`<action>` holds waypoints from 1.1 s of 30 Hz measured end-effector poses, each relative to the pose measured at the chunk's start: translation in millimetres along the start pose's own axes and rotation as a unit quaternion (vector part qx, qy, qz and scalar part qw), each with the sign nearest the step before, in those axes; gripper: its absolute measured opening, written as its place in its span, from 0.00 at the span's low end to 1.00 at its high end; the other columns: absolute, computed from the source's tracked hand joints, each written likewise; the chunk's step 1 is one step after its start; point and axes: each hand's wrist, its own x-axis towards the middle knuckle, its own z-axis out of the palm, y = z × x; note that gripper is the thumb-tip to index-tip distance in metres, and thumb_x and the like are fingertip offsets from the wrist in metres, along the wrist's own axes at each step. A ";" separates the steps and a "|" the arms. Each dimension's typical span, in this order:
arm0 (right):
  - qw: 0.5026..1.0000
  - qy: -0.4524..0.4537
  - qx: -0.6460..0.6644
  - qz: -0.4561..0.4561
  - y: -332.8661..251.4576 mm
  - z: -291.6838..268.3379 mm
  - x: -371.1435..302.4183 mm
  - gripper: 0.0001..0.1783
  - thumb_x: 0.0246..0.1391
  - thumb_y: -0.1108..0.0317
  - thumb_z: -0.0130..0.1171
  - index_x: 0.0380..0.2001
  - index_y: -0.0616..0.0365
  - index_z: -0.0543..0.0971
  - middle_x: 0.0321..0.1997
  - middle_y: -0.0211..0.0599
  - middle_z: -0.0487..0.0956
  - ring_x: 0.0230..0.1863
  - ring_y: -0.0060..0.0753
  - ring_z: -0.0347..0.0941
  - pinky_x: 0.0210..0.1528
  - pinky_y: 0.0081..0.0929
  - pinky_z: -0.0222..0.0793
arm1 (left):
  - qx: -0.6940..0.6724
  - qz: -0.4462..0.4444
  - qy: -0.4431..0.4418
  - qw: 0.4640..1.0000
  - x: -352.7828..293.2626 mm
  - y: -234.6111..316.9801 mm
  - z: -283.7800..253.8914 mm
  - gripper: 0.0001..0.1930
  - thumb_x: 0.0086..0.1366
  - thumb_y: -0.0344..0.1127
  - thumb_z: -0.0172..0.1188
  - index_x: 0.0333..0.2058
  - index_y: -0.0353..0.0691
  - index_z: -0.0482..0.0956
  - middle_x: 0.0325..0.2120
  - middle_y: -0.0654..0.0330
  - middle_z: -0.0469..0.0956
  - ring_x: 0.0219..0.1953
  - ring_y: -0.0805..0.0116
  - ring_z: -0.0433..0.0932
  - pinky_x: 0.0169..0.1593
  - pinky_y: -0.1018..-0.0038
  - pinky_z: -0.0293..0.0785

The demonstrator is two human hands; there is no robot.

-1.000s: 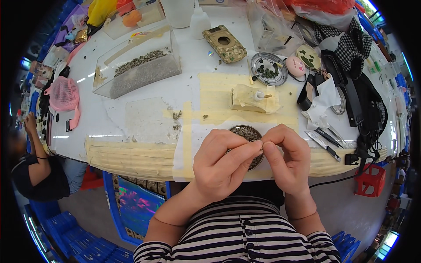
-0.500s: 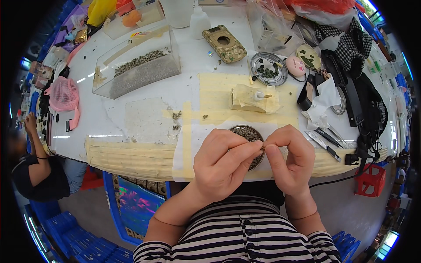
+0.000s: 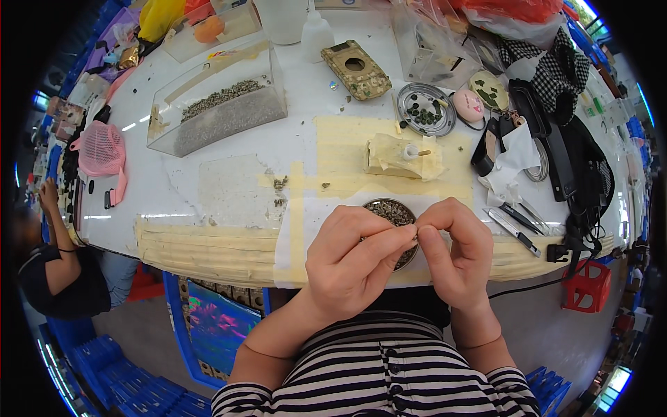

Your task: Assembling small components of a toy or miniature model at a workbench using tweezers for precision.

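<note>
Small parts point(image 3: 390, 210), grey-brown, lie heaped in a round dish point(image 3: 389, 199) on a white sheet point(image 3: 294, 243) at the near edge of the surface point(image 3: 167, 181); both hands partly cover the dish.

Grip: left hand point(image 3: 351, 260) has thumb and index pinched together. Right hand point(image 3: 457, 254), likewise pinched, meets it tip to tip above the dish's right side. Cannot tell whether a part is clamped between; the fingertips hide it.

Step in hand, as judged: two-handed fine work on one tiny piece. Next move would call for light, steady pressure, with the tips kept over the dish to catch a drop.

Nearby: taped block point(image 3: 385, 165) beyond the dish; camouflage-patterned hull point(image 3: 365, 80) farther off; utility knife point(image 3: 513, 232) to the right. All three apart from the hands.
</note>
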 end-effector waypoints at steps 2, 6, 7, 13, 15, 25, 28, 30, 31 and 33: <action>1.000 0.001 0.002 0.005 -0.3 0.1 -0.3 0.03 0.54 0.80 0.60 0.27 0.66 0.77 0.27 0.37 0.77 0.27 0.31 0.72 0.30 0.23 0.67 | -0.001 0.001 0.000 1.000 0.6 0.2 0.1 0.15 0.48 0.22 0.69 0.37 0.36 0.84 0.28 0.61 0.77 0.28 0.64 0.75 0.31 0.73 0.71; 1.000 0.001 0.002 0.007 -0.8 0.3 -0.4 0.03 0.54 0.79 0.60 0.27 0.65 0.77 0.27 0.37 0.77 0.27 0.31 0.72 0.30 0.23 0.67 | -0.003 0.002 -0.001 1.000 0.9 0.0 0.2 0.13 0.49 0.22 0.70 0.37 0.36 0.84 0.28 0.61 0.77 0.28 0.65 0.74 0.31 0.73 0.70; 1.000 0.001 0.002 0.008 -0.5 0.2 -0.6 0.03 0.54 0.79 0.60 0.27 0.65 0.77 0.27 0.37 0.77 0.27 0.31 0.72 0.30 0.23 0.67 | -0.003 0.001 -0.002 1.000 0.8 0.2 0.1 0.12 0.51 0.22 0.70 0.37 0.37 0.84 0.28 0.61 0.77 0.28 0.65 0.73 0.31 0.74 0.69; 1.000 0.003 -0.015 -0.015 -1.8 -0.9 0.1 0.02 0.53 0.79 0.61 0.27 0.65 0.77 0.27 0.38 0.78 0.27 0.32 0.72 0.30 0.23 0.67 | -0.005 -0.001 -0.003 1.000 0.8 -0.4 0.9 0.12 0.52 0.22 0.70 0.36 0.37 0.84 0.28 0.61 0.77 0.29 0.66 0.73 0.31 0.75 0.68; 0.999 0.010 -0.023 -0.022 -1.7 -1.1 -0.5 0.02 0.52 0.79 0.61 0.27 0.65 0.77 0.27 0.38 0.78 0.27 0.32 0.73 0.30 0.24 0.67 | -0.003 -0.002 -0.002 1.000 -0.2 -0.8 1.8 0.12 0.51 0.22 0.71 0.36 0.37 0.84 0.28 0.61 0.77 0.29 0.66 0.73 0.31 0.75 0.68; 0.999 0.019 -0.032 -0.022 -1.7 -0.6 -0.3 0.03 0.51 0.80 0.61 0.26 0.65 0.77 0.26 0.38 0.78 0.27 0.33 0.73 0.31 0.24 0.67 | 0.007 0.002 0.000 1.000 -0.3 -1.1 2.8 0.12 0.51 0.21 0.70 0.36 0.37 0.84 0.28 0.61 0.77 0.29 0.66 0.73 0.31 0.74 0.68; 1.000 0.016 -0.023 -0.003 -1.2 0.2 -1.3 0.03 0.51 0.80 0.61 0.26 0.65 0.77 0.26 0.37 0.78 0.27 0.32 0.73 0.31 0.24 0.67 | 0.000 0.001 -0.002 1.000 0.2 -0.5 1.6 0.12 0.51 0.21 0.70 0.36 0.37 0.84 0.28 0.61 0.77 0.29 0.66 0.73 0.32 0.74 0.68; 1.000 0.016 -0.022 -0.002 -1.2 0.4 -1.4 0.03 0.51 0.80 0.61 0.26 0.65 0.77 0.26 0.37 0.78 0.27 0.32 0.73 0.31 0.24 0.67 | -0.002 0.000 -0.003 1.000 0.4 -0.4 1.5 0.12 0.51 0.21 0.70 0.36 0.37 0.84 0.28 0.61 0.77 0.29 0.66 0.73 0.32 0.74 0.68; 1.000 0.017 -0.021 -0.006 -1.2 0.4 -1.4 0.03 0.51 0.80 0.61 0.26 0.65 0.77 0.26 0.37 0.78 0.27 0.32 0.73 0.31 0.24 0.67 | -0.002 0.000 -0.003 1.000 0.3 -0.5 1.7 0.12 0.52 0.22 0.70 0.36 0.37 0.84 0.28 0.61 0.77 0.29 0.66 0.73 0.31 0.75 0.68; 0.999 0.020 -0.027 -0.017 -1.0 0.5 -1.4 0.03 0.50 0.80 0.62 0.26 0.65 0.77 0.26 0.38 0.78 0.27 0.33 0.73 0.30 0.24 0.67 | -0.001 0.000 -0.003 1.000 0.2 -0.4 1.9 0.12 0.52 0.22 0.70 0.36 0.37 0.84 0.28 0.61 0.77 0.29 0.66 0.73 0.31 0.75 0.68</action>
